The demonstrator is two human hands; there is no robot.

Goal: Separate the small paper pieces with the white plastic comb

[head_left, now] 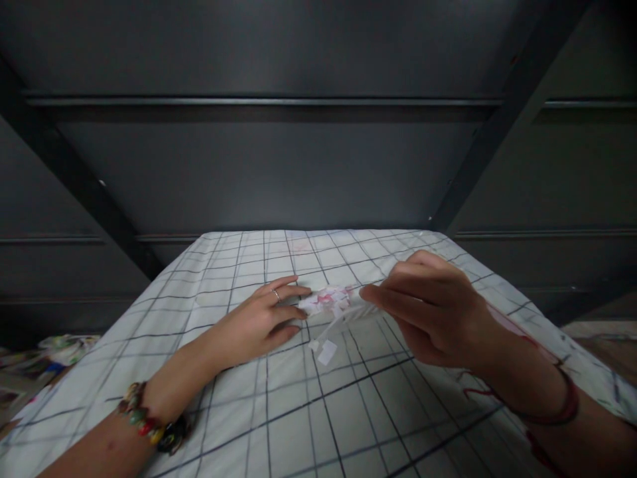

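A small clear packet [355, 309], which looks like thin plastic, lies low over the checked cloth between my hands. White and pink paper-like scraps [328, 300] show at its left end. My left hand [271, 312] rests palm down with its fingers spread, fingertips at the left edge of the scraps. On the right, my right hand [430, 312] is closed in a pinch at the packet's other end; its fingertips partly hide the grip. A small white tag [326, 352] lies on the cloth just below the packet.
The table [239, 411] wears a white cloth with dark grid lines. Dark grey panels [298, 172] rise behind it. Red thread [478, 392] shows below my right wrist. Blurred clutter [64, 348] sits low at the far left.
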